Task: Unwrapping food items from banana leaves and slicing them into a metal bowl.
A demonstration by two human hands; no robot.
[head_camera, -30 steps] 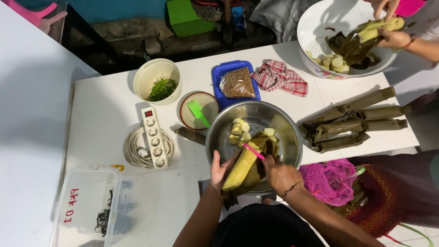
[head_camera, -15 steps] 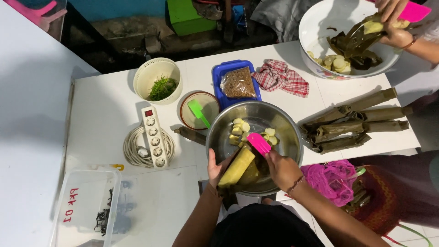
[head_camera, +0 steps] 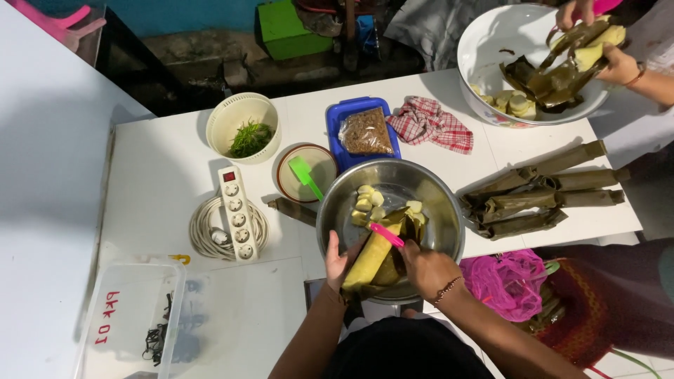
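My left hand [head_camera: 338,257] holds a long yellow rice cake [head_camera: 371,258] half unwrapped from its dark leaf, over the near rim of a steel bowl [head_camera: 439,203]. My right hand [head_camera: 427,267] grips a pink knife [head_camera: 387,234] laid across the cake. Several cut pale slices [head_camera: 367,201] lie in the bowl's far side.
Leaf-wrapped rolls [head_camera: 544,189] lie right of the bowl. Another person's hands [head_camera: 618,60] unwrap a cake over a white bowl [head_camera: 491,49]. Also on the table: blue tray with a brown packet [head_camera: 365,130], checked cloth [head_camera: 430,125], dish with a green spatula [head_camera: 305,173], power strip [head_camera: 235,210], herb basket [head_camera: 246,126], pink net bag [head_camera: 507,275].
My right hand has lowered the pink knife back across the cake after lifting it. The other person has kept turning their cake over the white bowl.
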